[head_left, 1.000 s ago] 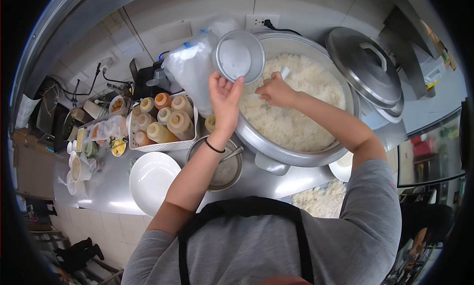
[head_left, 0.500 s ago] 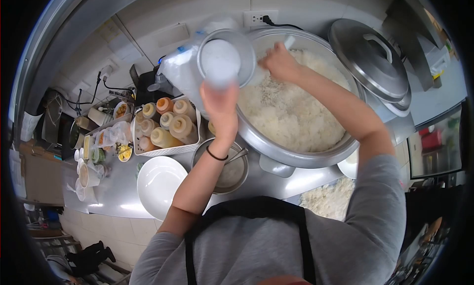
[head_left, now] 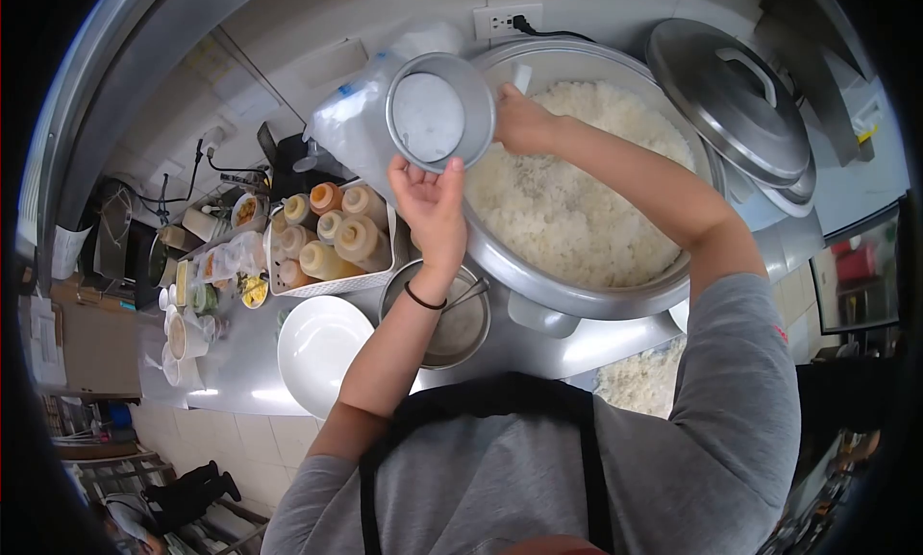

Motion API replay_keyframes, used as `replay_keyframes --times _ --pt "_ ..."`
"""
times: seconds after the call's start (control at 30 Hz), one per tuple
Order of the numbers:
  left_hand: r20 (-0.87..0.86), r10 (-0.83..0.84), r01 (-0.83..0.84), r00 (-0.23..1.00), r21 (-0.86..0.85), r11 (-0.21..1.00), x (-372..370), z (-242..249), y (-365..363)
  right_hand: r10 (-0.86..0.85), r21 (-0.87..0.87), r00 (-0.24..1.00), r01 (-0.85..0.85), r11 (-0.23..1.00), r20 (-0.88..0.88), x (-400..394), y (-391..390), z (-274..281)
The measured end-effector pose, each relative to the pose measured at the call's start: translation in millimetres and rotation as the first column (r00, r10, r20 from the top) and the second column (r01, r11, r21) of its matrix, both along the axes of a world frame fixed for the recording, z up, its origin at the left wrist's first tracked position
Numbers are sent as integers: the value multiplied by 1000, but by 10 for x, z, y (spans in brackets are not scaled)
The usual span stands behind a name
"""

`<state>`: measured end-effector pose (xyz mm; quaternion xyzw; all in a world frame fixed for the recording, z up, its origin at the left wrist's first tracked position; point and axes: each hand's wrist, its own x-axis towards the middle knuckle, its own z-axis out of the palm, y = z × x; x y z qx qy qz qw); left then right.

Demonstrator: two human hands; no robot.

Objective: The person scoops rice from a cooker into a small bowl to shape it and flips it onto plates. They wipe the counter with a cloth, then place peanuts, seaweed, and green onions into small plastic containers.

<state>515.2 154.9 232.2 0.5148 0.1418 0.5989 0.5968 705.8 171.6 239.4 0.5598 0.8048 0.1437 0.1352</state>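
Observation:
My left hand (head_left: 431, 209) grips the lower rim of a deep round metal bowl (head_left: 478, 113), fingers behind and thumb at the rim. The bowl is tilted so its pale inside faces me; a few small specks sit near its bottom edge. My right hand (head_left: 524, 123) is closed beside the bowl's right edge, over the large pot. From its fist sticks up a short white handle end (head_left: 522, 76); the rest of that utensil is hidden. Under my right forearm, the big metal pot (head_left: 567, 303) holds a heap of cooked white rice (head_left: 586, 219).
A white basket (head_left: 336, 284) of squeeze bottles stands left of the pot. Before it are a white bowl (head_left: 322, 358) and a metal pan (head_left: 461, 334) with a spoon. A metal lid (head_left: 726, 103) leans at right. Another person (head_left: 183, 502) is at lower left.
My right hand has moved left, up against the metal bowl's edge, with the white handle. The metal bowl is steadier now, and its inside shows more sharply. The view has shifted slightly.

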Motion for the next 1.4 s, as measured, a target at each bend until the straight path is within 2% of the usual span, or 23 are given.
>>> replay_keyframes --times 0.07,0.2,0.27,0.3,0.37,0.4,0.47,0.5,0.57,0.63,0.7,0.77,0.8,0.87,1.0,1.1,1.17,1.3,1.4 --pt "-1 -5 5 1000 -2 1000 0 7 -2 44 34 983 -39 999 -176 -26 -39 -57" --pt "11 -10 10 1000 -15 1000 -7 21 -24 5 -104 996 -14 995 -91 -301 -405 -19" --pt "27 -21 21 999 -30 999 -7 14 -19 133 118 930 -98 988 -343 -258 -571 -162" --pt "35 -32 34 999 -44 998 -10 7 -16 135 115 931 -102 988 -340 -296 -688 -97" --pt "40 -31 33 999 -43 999 -11 9 -14 325 132 921 -303 944 -216 -406 -967 139" --pt "44 -33 34 998 -42 999 -6 12 -16 325 130 920 -303 944 -217 -401 -1090 155" --pt "34 -34 35 999 -43 998 -9 15 -17 266 -132 924 -310 942 -274 -344 -1247 198" --pt "21 -36 37 999 -44 998 -18 13 -25 269 -136 924 -314 940 -273 -320 -1239 270" --pt "34 -43 44 999 -36 998 -13 33 -37 100 -353 963 -187 917 -250 -230 -1131 420" --pt "47 -50 51 998 -32 998 -12 29 -25 6 -292 993 -41 956 -118 -51 -851 461" --pt "45 -63 65 997 -46 997 -15 -3 -22 -76 56 997 78 995 -29 248 -449 242" --pt "37 -66 67 997 -51 996 -21 7 -25 -163 237 986 165 957 -27 383 -105 46" --pt "26 -69 70 997 -55 996 -26 14 -25 -162 240 986 164 957 -29 426 36 -123" --pt "40 -66 68 997 -41 997 -12 13 -26 -292 182 947 267 946 132 450 237 -415" --pt "58 -59 60 997 -26 998 -4 17 -26 -239 70 963 232 970 123 242 69 -367" --pt "48 -65 66 997 -5 998 -3 16 -21 -202 -1 978 202 979 62 220 -39 -388" --pt "58 -75 76 995 -7 997 -4 21 -28 -179 -64 976 172 983 -127 112 -125 -374" --pt "63 -73 72 995 9 997 -1 5 -18 -205 -78 968 195 978 -145 -85 -404 -255" --pt "75 -66 67 995 -15 998 0 -6 -21 -162 -116 962 139 983 -219 -311 -720 -245"
